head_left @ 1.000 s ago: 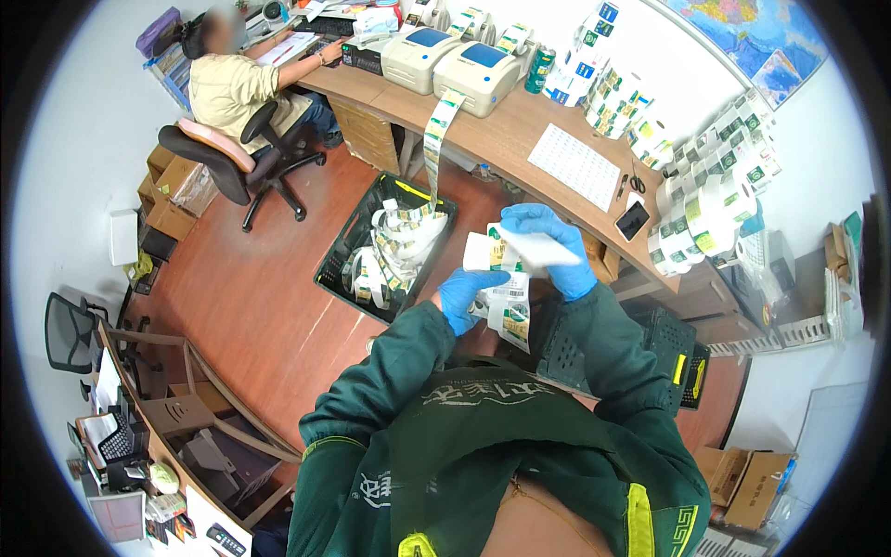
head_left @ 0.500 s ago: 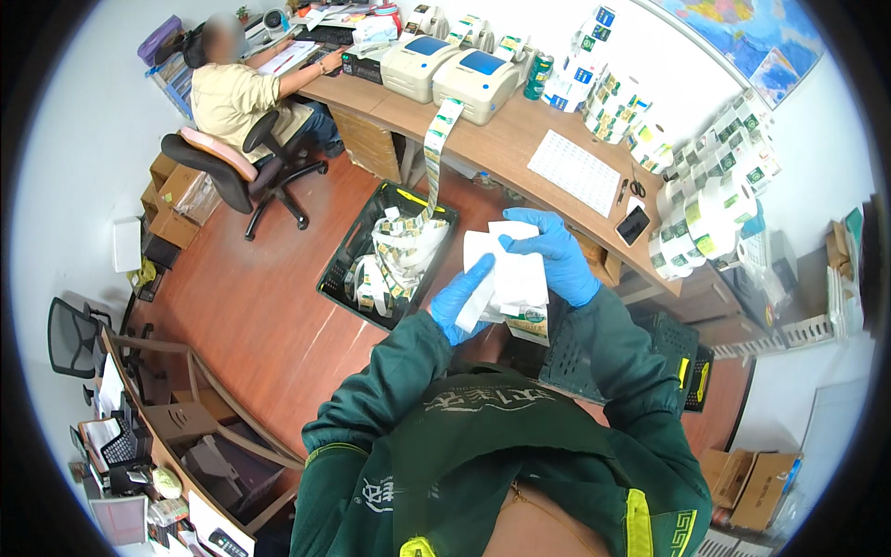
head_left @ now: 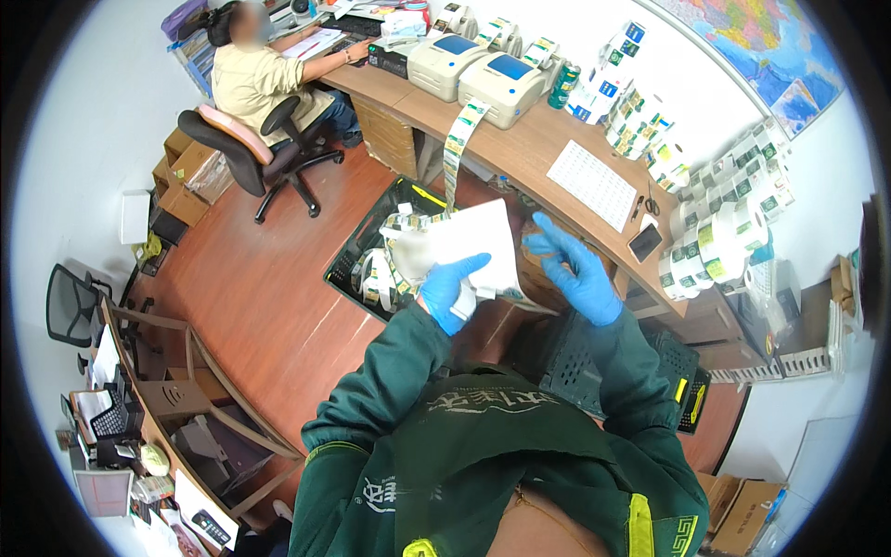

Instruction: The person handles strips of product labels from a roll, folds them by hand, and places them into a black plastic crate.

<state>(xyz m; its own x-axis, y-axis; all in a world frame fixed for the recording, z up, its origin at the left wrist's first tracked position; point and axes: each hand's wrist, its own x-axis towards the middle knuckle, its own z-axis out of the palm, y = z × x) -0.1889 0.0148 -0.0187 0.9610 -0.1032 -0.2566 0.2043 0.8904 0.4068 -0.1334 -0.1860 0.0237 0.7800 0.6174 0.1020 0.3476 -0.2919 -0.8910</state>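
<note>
In blue gloves, my left hand (head_left: 452, 292) grips a folded stack of white-backed labels (head_left: 483, 237), thumb across its white face. A little printed colour shows along the stack's lower edge. To its right, my right hand (head_left: 577, 274) is off the stack with fingers apart and nothing in it. Beyond my left hand stands a dark green crate (head_left: 349, 255) with a loose heap of printed label strip (head_left: 373, 278) inside, partly hidden by the stack. From a label printer (head_left: 501, 88) a printed strip (head_left: 458, 144) hangs down toward that crate.
The wooden desk (head_left: 529, 148) carries another printer (head_left: 448, 67), label rolls (head_left: 719, 237), a printed sheet (head_left: 592, 184), scissors (head_left: 652, 199) and a phone (head_left: 644, 243). A person (head_left: 264, 84) sits at its far left on an office chair (head_left: 241, 153). Green crates (head_left: 575, 367) stand by my right arm.
My right hand has let go of the white labels and drawn off to the right, fingers spreading. My left hand keeps hold; the stack now lies flatter and wider. The view has shifted slightly.
</note>
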